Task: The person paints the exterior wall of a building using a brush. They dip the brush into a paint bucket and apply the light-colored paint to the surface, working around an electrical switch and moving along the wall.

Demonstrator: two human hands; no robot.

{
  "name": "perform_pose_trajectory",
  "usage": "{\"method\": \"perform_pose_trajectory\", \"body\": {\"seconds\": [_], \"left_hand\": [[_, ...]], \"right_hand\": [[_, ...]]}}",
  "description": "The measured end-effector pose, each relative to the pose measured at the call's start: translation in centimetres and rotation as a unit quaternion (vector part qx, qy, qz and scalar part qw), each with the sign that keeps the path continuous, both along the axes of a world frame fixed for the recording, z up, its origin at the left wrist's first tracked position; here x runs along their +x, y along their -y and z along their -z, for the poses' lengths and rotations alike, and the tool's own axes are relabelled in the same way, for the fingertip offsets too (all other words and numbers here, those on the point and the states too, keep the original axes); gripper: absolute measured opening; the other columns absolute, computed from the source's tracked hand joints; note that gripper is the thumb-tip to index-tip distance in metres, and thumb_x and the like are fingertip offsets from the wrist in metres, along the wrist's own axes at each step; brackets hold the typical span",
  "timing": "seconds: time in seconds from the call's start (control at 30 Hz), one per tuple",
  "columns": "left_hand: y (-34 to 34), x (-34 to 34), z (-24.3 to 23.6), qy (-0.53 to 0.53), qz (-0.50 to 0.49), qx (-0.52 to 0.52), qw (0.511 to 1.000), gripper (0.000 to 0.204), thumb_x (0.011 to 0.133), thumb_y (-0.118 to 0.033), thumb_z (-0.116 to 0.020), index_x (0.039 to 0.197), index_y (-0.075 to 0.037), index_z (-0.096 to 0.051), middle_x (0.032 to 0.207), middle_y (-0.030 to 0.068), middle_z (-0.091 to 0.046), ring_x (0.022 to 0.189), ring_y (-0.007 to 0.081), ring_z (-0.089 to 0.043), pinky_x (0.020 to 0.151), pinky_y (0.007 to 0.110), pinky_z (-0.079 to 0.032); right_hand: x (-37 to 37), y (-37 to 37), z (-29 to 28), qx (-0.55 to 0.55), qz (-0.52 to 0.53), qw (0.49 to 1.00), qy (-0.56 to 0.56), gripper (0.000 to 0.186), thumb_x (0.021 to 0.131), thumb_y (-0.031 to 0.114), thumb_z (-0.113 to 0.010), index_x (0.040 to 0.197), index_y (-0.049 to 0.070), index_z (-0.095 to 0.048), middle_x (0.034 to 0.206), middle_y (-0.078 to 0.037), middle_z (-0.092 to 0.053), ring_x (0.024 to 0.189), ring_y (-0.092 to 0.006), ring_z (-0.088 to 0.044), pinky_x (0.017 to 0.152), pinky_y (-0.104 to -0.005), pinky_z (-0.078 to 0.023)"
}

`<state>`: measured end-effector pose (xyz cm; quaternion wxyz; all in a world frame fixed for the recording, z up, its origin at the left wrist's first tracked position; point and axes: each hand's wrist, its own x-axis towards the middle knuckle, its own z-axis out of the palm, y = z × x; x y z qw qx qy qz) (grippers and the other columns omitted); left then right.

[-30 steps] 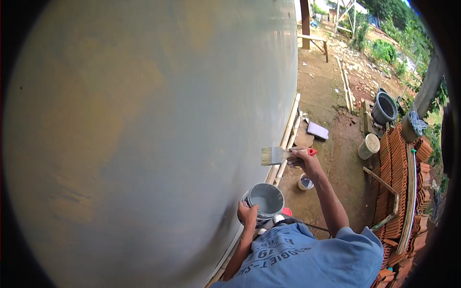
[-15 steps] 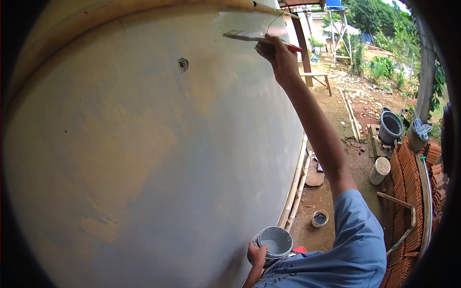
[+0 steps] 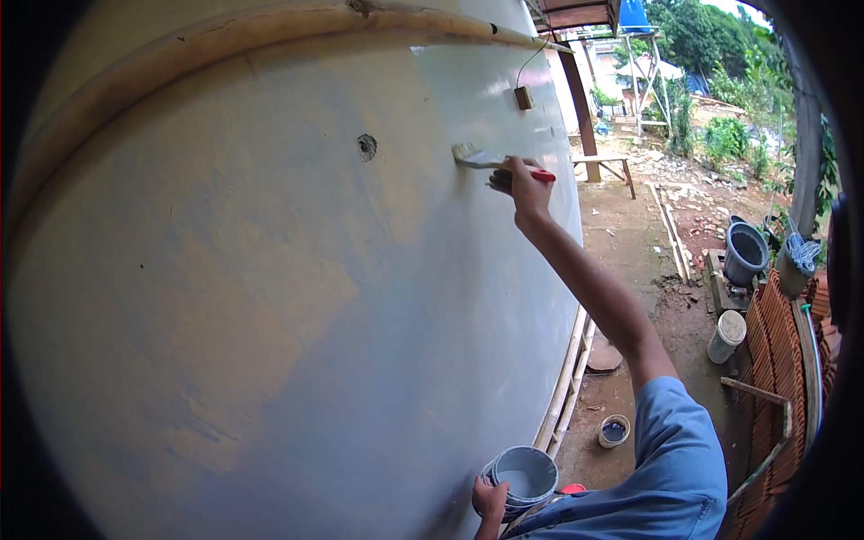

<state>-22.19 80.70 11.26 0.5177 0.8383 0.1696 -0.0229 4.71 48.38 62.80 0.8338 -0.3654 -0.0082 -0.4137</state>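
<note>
Patchy wall (image 3: 270,270) looming!
Right hand (image 3: 528,185) clamping brush (image 3: 477,159); left hand (image 3: 490,498) gripping bucket (image 3: 543,468), grey liquid (image 3: 520,484) sitting beside those fingers (image 3: 499,487).

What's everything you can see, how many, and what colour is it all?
Wall: one, grey and yellowish, left
Hole: one, dark, upper wall
Pole: one, tan, across the upper wall
Small box: one, brown, upper wall
Paintbrush: one, pale bristles, red-ended handle, upper middle
Paint bucket: one, grey, lower middle
Small tub: one, pale, dark inside, on the ground
Rails: two, yellowish, along the wall's foot
Bench: one, brown, upper right
Big tub: one, dark grey, right
Lidded bucket: one, whitish, right
Roof tiles: many, orange, right
Plants: many, green, upper right
Shirt: one, blue, lower right
Left hand: one, lower middle, holding the paint bucket
Right hand: one, upper middle, gripping the paintbrush
</note>
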Motion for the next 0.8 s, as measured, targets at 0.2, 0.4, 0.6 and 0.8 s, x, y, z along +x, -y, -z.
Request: {"method": "perform_pose_trajectory", "body": {"seconds": [0.2, 0.4, 0.6, 0.8], "left_hand": [[0.1, 0.9, 0.6, 0.022, -0.005, -0.022, 0.999, 0.047, 0.055, -0.013, -0.077, 0.096, 0.005, -0.063, 0.104, 0.0218, -0.071, 0.098, 0.0314, -0.071, 0.084, 0.037, -0.055], [0.0, 1.9, 1.2, 0.005, 0.014, -0.018, 1.000, 0.050, 0.054, -0.014, -0.077, 0.098, 0.005, -0.063, 0.107, 0.0230, -0.071, 0.101, 0.0321, -0.071, 0.085, 0.037, -0.055], [-0.7, 1.3, 1.8, 0.040, -0.035, 0.000, 0.999, 0.050, 0.052, -0.017, -0.077, 0.096, 0.004, -0.064, 0.100, 0.0216, -0.072, 0.095, 0.0343, -0.071, 0.081, 0.040, -0.055], [-0.6, 2.0, 3.7, 0.037, 0.021, -0.033, 0.999, 0.046, 0.051, 0.002, -0.073, 0.093, 0.004, -0.056, 0.087, 0.0062, -0.060, 0.081, 0.0143, -0.059, 0.070, 0.028, -0.050]], "right_hand": [[0.4, 3.8, -9.8, 0.010, -0.044, 0.990, 0.136, 0.028, 0.086, 0.011, -0.070, 0.104, -0.005, -0.056, 0.098, -0.019, -0.066, 0.080, -0.0267, -0.071, 0.075, -0.0353, -0.065], [3.0, 3.0, -19.2, 0.128, -0.024, 0.974, 0.185, 0.024, 0.085, 0.006, -0.067, 0.094, -0.011, -0.054, 0.089, -0.022, -0.066, 0.078, -0.0320, -0.073, 0.070, -0.0372, -0.067], [0.8, -0.1, 2.4, 0.025, -0.085, 0.996, 0.027, 0.027, 0.091, 0.017, -0.065, 0.110, -0.001, -0.056, 0.097, -0.016, -0.066, 0.083, -0.0236, -0.071, 0.073, -0.0375, -0.064], [-1.0, 5.0, 4.5, 0.030, -0.045, 0.998, 0.013, 0.023, 0.087, 0.012, -0.068, 0.100, -0.004, -0.057, 0.093, -0.017, -0.065, 0.077, -0.0247, -0.070, 0.072, -0.0368, -0.065]]}}
